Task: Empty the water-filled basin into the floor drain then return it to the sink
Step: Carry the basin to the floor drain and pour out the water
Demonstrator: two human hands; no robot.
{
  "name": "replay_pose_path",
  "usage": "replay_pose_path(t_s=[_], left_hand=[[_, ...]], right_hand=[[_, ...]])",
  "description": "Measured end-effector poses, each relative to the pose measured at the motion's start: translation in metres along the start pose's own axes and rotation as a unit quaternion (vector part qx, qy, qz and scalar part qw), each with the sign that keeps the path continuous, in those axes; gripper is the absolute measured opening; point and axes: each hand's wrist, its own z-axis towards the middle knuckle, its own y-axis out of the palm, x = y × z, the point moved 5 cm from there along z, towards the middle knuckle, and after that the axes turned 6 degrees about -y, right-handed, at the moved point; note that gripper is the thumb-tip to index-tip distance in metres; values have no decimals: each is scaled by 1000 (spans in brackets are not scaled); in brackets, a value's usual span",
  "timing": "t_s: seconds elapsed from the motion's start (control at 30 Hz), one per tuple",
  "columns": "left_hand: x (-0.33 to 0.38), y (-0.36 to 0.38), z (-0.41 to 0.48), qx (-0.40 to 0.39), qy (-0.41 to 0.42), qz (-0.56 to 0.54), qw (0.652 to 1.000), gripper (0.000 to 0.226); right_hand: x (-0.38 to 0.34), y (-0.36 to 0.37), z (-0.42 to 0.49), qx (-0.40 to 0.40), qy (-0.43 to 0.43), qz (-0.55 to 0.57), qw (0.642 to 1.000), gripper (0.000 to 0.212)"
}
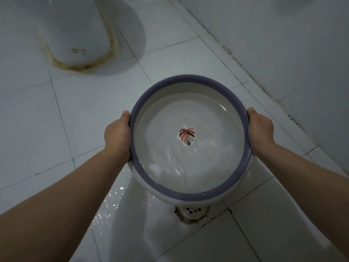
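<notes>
A round white basin with a purple rim and a red leaf picture on its bottom hangs in the middle of the view, tilted toward me. Rippling water lies in its near half. My left hand grips the rim on the left side and my right hand grips it on the right. The floor drain, a white grate in a cracked ring, shows just below the basin's near edge. A sheet of water spreads over the tiles around the drain. The sink is out of view.
The white base of a toilet with stained sealant stands at the upper left. A tiled wall runs along the right. The floor is white tile, wet at the lower centre.
</notes>
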Motion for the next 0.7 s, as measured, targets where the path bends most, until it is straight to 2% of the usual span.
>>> replay_pose_path(t_s=[0.1, 0.4, 0.53, 0.7], left_hand=[[2, 0, -1, -5, 33, 36, 999, 35], [-1, -4, -3, 13, 64, 60, 996, 32], [-5, -5, -2, 21, 33, 12, 999, 29], [-7, -7, -3, 31, 38, 25, 998, 37]], right_hand=[[0, -3, -3, 5, 10, 18, 1000, 36], [-1, -5, -9, -5, 7, 37, 999, 36], [-1, -5, -10, -11, 8, 42, 999, 35], [-3, -5, -11, -9, 6, 57, 998, 34]])
